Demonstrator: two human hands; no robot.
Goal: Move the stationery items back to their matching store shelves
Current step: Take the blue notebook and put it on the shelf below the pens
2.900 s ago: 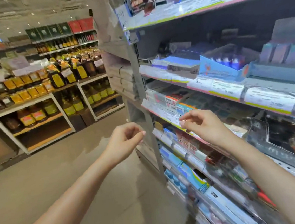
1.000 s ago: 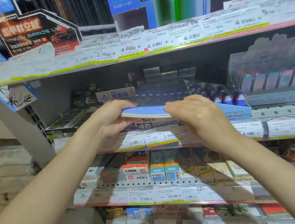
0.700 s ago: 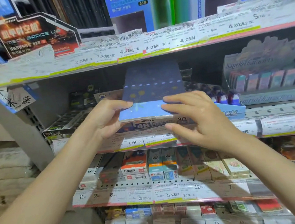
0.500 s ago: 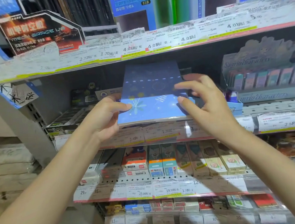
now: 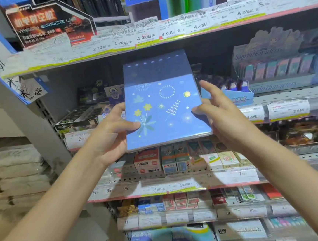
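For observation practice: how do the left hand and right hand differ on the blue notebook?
The left hand grips the notebook, thumb on the cover; the right hand touches its edge. The left hand's fingers wrap behind it; the right hand's index finger points up. Both flank it.

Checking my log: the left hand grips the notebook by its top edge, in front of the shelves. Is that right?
Not quite. The left hand grips the notebook by its left edge, thumb on the cover, not by its top edge, which no hand touches. It is held in front of the shelves, as the head view shows.
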